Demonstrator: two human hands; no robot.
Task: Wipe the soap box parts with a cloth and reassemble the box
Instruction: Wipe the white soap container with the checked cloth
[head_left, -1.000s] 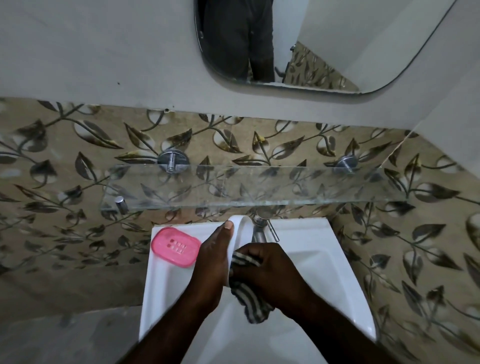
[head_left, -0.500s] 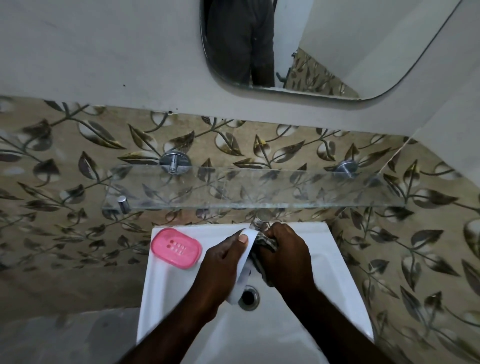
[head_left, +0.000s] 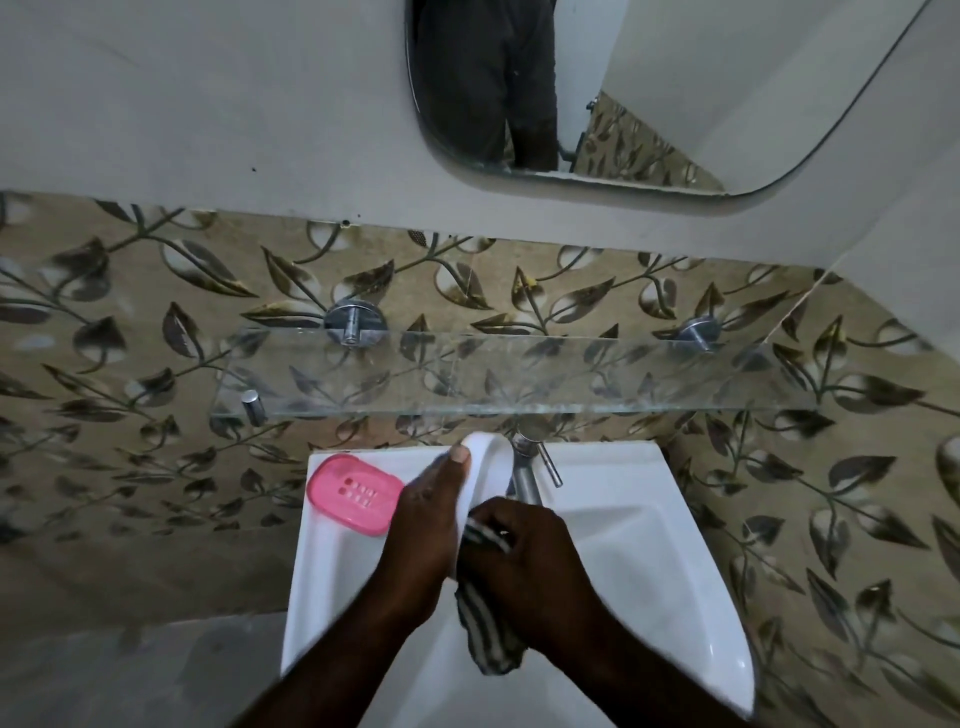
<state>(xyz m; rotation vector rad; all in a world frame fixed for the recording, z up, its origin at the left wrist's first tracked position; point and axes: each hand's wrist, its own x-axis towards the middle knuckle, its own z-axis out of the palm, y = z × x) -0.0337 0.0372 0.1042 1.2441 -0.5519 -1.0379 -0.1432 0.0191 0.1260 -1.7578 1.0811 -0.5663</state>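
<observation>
My left hand holds a white soap box part upright on its edge over the sink, thumb along its outer side. Against the lower half of that part, my right hand grips a dark striped cloth, whose loose end hangs down into the basin. A pink soap box part with drain slots lies flat on the sink's back left corner, apart from both hands.
The white sink fills the lower middle. A chrome tap stands just right of the white part. A glass shelf juts out above the sink on metal pegs. Higher on the wall hangs a mirror.
My right hand with the cloth has slid from the top of the white part, near the tap, down to its lower half. The cloth end hangs below again. The pink part has not moved.
</observation>
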